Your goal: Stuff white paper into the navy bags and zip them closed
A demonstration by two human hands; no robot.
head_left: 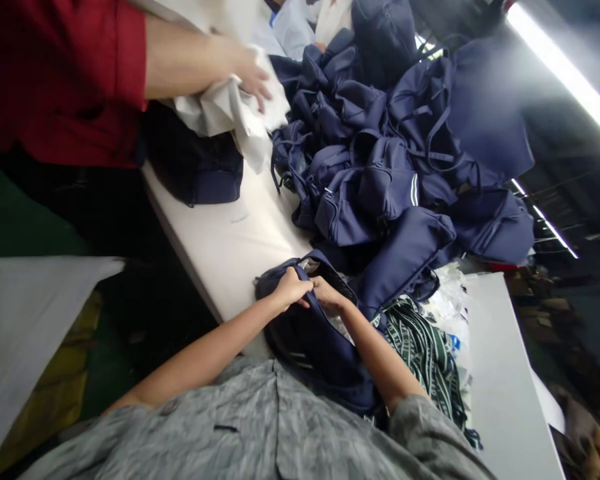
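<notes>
A navy blue backpack [315, 347] lies against my front at the table's near edge, its top opening unzipped and something pale showing inside. My left hand [293, 289] is closed on the edge of the opening, fingers pinching the fabric. Right beside it, my right hand [328, 295] reaches over the opening with its fingers closed at the same edge. The two hands nearly touch, and parts of the fingers are hidden by the fabric.
Many navy bags [350, 167] are heaped beyond my hands on the pale table [250, 233]. Green-and-white printed straps [420, 360] lie at the right. At the upper left, a person in a red sleeve [80, 73] handles white material [230, 110] above a dark bag [205, 167].
</notes>
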